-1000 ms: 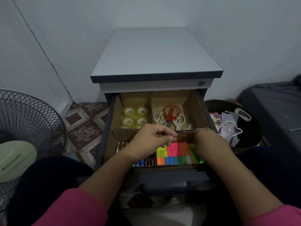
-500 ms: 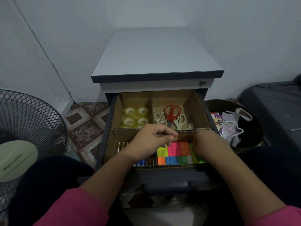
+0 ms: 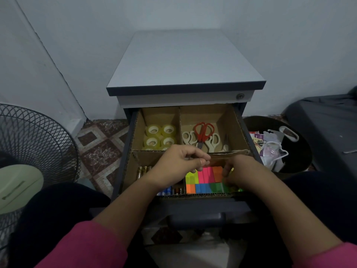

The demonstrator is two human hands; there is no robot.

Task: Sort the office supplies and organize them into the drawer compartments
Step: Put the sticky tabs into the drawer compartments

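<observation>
The open drawer (image 3: 236, 122) at the frame's centre is split by corrugated cardboard into 4 compartments: glossy tape rolls (image 3: 160, 136) upper left, red and cream scissors (image 3: 201, 136) upper right, cylindrical batteries (image 3: 144, 171) lower left, bright blocky sticky notes (image 3: 202, 180) lower right. My left hand (image 3: 174, 166) hovers knuckles-up over the middle divider, fingers curled; whether they pinch anything, I cannot tell. My right hand (image 3: 239, 172) reaches down into the lower-right compartment, its bent fingers touching the green notes.

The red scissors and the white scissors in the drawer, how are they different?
The red scissors have red handles; the white scissors have pale cream ones. There is one red pair, but several white pairs. The red scissors lie on top, and the white scissors sit beneath and beside them. Both kinds share the back right compartment and lie flat.
</observation>
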